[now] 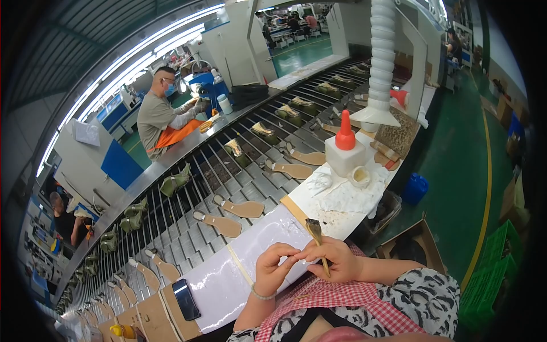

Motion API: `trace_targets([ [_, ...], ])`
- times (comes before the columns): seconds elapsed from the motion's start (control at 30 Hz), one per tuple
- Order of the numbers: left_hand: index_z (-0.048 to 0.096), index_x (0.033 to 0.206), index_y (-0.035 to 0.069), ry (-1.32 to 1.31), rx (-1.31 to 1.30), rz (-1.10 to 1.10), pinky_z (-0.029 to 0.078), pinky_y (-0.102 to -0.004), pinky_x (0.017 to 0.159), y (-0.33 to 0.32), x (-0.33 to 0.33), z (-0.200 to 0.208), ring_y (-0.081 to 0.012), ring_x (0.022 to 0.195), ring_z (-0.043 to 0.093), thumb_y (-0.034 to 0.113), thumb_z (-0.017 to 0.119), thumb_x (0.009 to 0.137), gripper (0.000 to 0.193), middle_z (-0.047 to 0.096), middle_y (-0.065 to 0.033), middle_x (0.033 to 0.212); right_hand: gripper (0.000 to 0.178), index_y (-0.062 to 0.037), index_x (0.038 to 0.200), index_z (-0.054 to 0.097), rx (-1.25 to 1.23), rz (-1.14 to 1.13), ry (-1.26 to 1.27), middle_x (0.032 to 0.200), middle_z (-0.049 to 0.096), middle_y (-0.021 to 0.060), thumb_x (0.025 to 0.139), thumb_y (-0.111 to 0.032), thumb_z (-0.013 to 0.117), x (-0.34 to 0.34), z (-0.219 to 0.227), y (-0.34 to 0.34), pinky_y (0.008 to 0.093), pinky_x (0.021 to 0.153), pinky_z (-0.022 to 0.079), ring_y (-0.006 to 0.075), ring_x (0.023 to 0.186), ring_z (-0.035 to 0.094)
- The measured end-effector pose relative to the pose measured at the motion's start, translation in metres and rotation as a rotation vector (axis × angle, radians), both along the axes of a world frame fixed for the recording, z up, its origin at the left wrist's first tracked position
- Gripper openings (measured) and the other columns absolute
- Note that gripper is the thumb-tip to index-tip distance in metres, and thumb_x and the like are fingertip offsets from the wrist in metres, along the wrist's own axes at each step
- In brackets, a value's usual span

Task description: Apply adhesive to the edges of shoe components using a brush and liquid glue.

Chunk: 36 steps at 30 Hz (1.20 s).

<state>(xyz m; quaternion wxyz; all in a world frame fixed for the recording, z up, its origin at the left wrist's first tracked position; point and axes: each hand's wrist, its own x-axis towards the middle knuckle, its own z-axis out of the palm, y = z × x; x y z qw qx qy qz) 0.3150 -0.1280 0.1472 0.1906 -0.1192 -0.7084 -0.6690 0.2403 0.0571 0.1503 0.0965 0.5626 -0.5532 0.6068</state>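
Observation:
My right hand is closed round the thin handle of a brush, whose dark, worn bristles point up and away from me. My left hand meets it in front of my chest, thumb and fingertips pinched together against the right fingertips. Whatever sits between those fingertips, if anything, is too small to make out. Both hands are over the near edge of a pale lilac work surface. Beyond the brush stand a white squeeze bottle with a red nozzle and a small open jar, both on stained white paper.
A slatted conveyor carries tan shoe soles and, on its far bars, green shoe uppers. A phone lies left. A white duct hangs above. Across the line, a masked person works. Right are a carton and green crates.

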Motion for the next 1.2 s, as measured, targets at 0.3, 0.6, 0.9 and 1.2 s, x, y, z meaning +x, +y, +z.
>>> trace_targets([
  [0.3,0.065,0.086,0.002,0.041,-0.107,0.070,0.046,-0.0275,0.072,-0.006,0.003,-0.007,-0.0162,0.078,0.058,-0.003,0.072,0.078,0.012,0.063,-0.0063,0.084,0.031,-0.0063,0.103,0.054,-0.003,-0.014,-0.004,0.108,0.068,0.0134,0.077,0.002,0.068,0.006,0.001,0.002,0.0353,0.074,0.052,0.0267,0.085,0.064],
  [0.6,0.064,0.086,0.001,0.018,-0.103,0.055,0.046,-0.0261,0.071,0.003,0.008,0.004,-0.0155,0.078,0.058,-0.002,0.070,0.080,0.010,0.063,-0.0070,0.085,0.026,-0.0054,0.101,0.056,-0.014,-0.027,-0.035,0.108,0.068,0.0123,0.079,-0.002,0.069,0.013,0.002,0.005,0.0367,0.075,0.052,0.0285,0.087,0.063],
  [0.9,0.061,0.082,0.000,-0.011,-0.060,0.090,0.046,-0.0257,0.069,0.004,0.020,0.004,-0.0148,0.075,0.056,-0.006,0.070,0.079,0.011,0.059,-0.0075,0.083,0.023,-0.0067,0.104,0.062,-0.028,-0.038,-0.105,0.091,0.065,0.0084,0.082,-0.008,0.069,0.023,0.005,0.005,0.0353,0.072,0.050,0.0281,0.085,0.062],
  [1.2,0.062,0.086,-0.002,-0.064,-0.004,0.054,0.046,-0.0248,0.071,0.026,0.021,0.019,-0.0146,0.077,0.058,-0.005,0.069,0.081,0.009,0.060,-0.0077,0.085,0.021,-0.0042,0.102,0.059,-0.055,-0.044,-0.064,0.099,0.066,0.0120,0.083,-0.003,0.067,0.029,0.010,0.025,0.0352,0.074,0.050,0.0288,0.086,0.061],
])
